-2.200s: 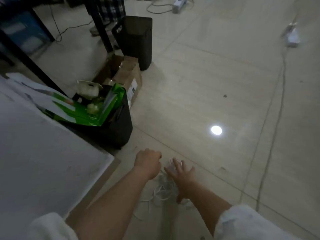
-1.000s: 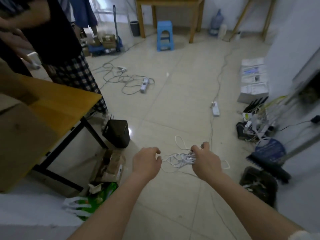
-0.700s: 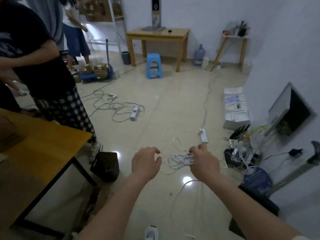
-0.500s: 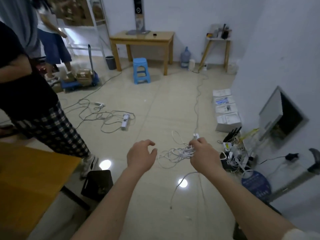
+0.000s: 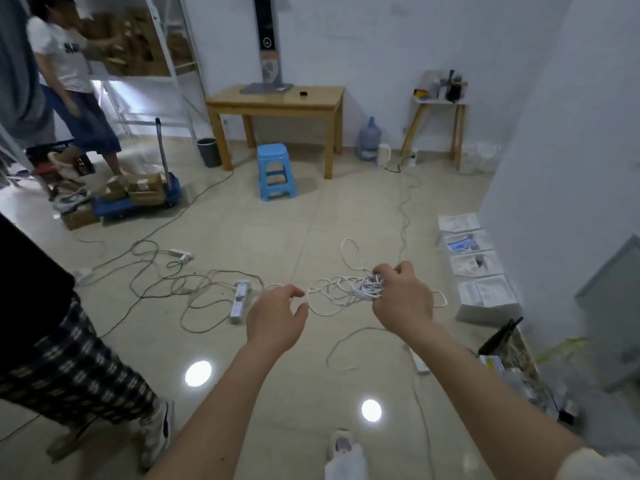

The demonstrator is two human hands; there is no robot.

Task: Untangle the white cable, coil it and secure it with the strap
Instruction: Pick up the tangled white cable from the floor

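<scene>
White cable [image 5: 341,289] bunched in right hand [image 5: 401,299]; left hand [image 5: 277,320] beside.

The right hand [image 5: 403,299] holds a tangled cable [image 5: 346,289] out in front, above the floor [image 5: 311,220]; the left hand [image 5: 277,320] is just left of it, level with its loops. A power strip [image 5: 239,301] lies on the floor left of the left hand. Behind the hands, a stool [image 5: 276,171] stands before a table [image 5: 277,98] set against the back wall. A water bottle [image 5: 370,138] stands right of the table, a bin [image 5: 209,152] left of it. 4 packets [image 5: 474,265] lie in a row along the right wall. A cart [image 5: 138,199] sits at the far left.
</scene>
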